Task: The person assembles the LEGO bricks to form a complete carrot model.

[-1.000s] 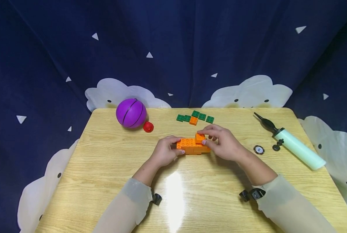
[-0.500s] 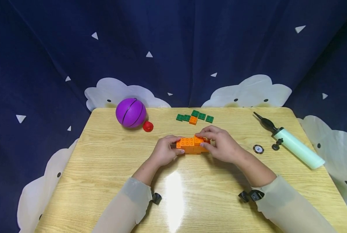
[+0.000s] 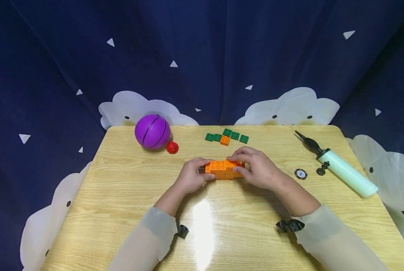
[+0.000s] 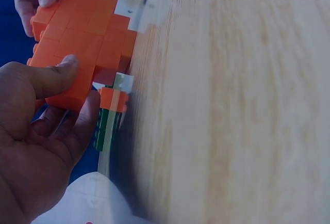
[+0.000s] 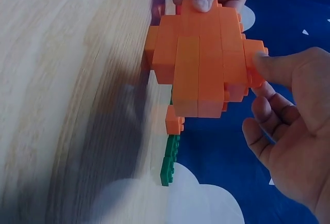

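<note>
Several orange building bricks form a stepped block (image 3: 220, 173) at the middle of the table. At its left end my left hand (image 3: 190, 177) grips it, thumb on the near side and fingers on the far side. On top, toward the right end, sits one orange brick (image 5: 251, 53). My right hand (image 3: 260, 169) pinches that brick between thumb and fingers. In the right wrist view, the brick rests against the studded face of the block; the fingers behind it are partly hidden. The left wrist view shows the left thumb pressed flat on the block's side (image 4: 77, 43).
Behind the hands lie several flat green bricks (image 3: 235, 135) and one loose orange brick (image 3: 224, 140). A purple ball (image 3: 152, 131) and a small red hat-shaped piece (image 3: 172, 147) stand at the back left. At right are a hand pump (image 3: 349, 171), a poker chip (image 3: 301, 174) and a small black piece (image 3: 321, 171).
My right hand has lowered the pinched orange brick onto the block's top and shifted slightly left; the brick was raised and tilted before. The left hand keeps its place.
</note>
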{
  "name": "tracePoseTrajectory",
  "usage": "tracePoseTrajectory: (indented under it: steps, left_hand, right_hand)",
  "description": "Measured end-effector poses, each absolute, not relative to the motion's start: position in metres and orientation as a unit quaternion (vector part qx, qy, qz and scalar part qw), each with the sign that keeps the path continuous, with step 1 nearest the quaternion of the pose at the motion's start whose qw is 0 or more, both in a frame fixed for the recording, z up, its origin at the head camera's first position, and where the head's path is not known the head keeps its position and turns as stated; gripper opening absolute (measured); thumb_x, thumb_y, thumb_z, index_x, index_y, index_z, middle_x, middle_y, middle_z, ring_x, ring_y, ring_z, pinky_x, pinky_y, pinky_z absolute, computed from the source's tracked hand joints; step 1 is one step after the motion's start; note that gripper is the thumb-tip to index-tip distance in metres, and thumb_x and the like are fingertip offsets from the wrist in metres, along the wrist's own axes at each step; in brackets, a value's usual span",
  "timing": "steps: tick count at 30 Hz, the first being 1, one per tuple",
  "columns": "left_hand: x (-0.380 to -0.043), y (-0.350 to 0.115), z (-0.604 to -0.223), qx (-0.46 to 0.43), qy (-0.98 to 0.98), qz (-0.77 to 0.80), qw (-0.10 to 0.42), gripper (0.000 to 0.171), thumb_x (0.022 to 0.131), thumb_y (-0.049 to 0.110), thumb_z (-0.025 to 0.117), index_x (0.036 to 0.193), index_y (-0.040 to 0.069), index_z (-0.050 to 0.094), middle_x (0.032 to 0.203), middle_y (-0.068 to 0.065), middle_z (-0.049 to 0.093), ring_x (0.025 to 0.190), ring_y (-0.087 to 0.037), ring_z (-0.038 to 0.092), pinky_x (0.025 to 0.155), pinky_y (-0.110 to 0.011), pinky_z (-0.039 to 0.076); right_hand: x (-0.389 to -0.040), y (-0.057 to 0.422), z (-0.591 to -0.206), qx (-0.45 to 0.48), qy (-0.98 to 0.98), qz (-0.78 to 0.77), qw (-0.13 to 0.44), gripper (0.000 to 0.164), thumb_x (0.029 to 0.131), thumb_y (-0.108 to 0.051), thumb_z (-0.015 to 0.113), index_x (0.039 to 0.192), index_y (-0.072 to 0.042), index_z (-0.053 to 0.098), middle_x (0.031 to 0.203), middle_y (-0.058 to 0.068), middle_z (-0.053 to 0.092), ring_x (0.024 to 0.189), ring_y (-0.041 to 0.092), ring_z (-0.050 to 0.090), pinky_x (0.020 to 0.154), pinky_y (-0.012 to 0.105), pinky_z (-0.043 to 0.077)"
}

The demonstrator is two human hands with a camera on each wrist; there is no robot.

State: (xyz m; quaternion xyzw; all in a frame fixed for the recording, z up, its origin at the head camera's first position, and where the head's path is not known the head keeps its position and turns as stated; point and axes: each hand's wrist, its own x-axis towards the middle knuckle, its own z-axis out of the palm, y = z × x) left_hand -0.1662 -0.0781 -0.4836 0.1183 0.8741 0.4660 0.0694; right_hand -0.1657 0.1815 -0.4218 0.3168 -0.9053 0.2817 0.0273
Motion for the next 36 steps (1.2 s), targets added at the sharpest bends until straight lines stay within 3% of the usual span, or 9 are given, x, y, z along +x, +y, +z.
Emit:
tracePoseTrajectory:
  steps: [11, 18, 26, 36]
  left_hand:
    - [-0.167, -0.078, -0.484, 0.121, 0.872, 0.469, 0.068, 0.054, 0.083, 0.012, 0.088, 0.134, 0.007, 0.07, 0.128, -0.006, 0.07, 0.119, -0.022, 0.063, 0.104, -0.04, 0.051]
    - [-0.167, -0.078, -0.484, 0.119, 0.874, 0.466, 0.069, 0.054, 0.083, 0.013, 0.089, 0.133, 0.008, 0.071, 0.129, -0.005, 0.07, 0.12, -0.022, 0.063, 0.105, -0.04, 0.051]
    - [-0.167, -0.077, -0.484, 0.125, 0.874, 0.464, 0.068, 0.052, 0.083, 0.013, 0.089, 0.132, 0.007, 0.071, 0.125, -0.004, 0.071, 0.119, -0.021, 0.064, 0.105, -0.039, 0.05]
    - [-0.168, -0.078, -0.485, 0.125, 0.874, 0.464, 0.069, 0.052, 0.083, 0.013, 0.089, 0.132, 0.01, 0.072, 0.123, 0.0, 0.071, 0.118, -0.019, 0.063, 0.106, -0.04, 0.05]
  right_hand:
    - [-0.166, 0.18, -0.421, 0.311, -0.913, 0.264, 0.017, 0.034, 0.093, -0.012, 0.078, 0.127, -0.016, 0.075, 0.124, 0.004, 0.066, 0.111, 0.027, 0.065, 0.098, 0.048, 0.055]
    - [-0.175, 0.187, -0.422, 0.309, -0.892, 0.329, -0.025, 0.035, 0.091, -0.011, 0.081, 0.125, -0.018, 0.076, 0.124, 0.003, 0.067, 0.102, 0.024, 0.064, 0.077, 0.044, 0.058]
    - [-0.186, 0.196, -0.434, 0.283, -0.858, 0.422, -0.073, 0.038, 0.088, -0.012, 0.085, 0.124, -0.02, 0.077, 0.113, -0.005, 0.07, 0.087, 0.033, 0.055, 0.073, 0.048, 0.048]
    - [-0.193, 0.201, -0.447, 0.279, -0.851, 0.439, -0.075, 0.047, 0.086, -0.02, 0.088, 0.129, -0.013, 0.072, 0.11, -0.003, 0.069, 0.091, 0.024, 0.057, 0.08, 0.049, 0.052]
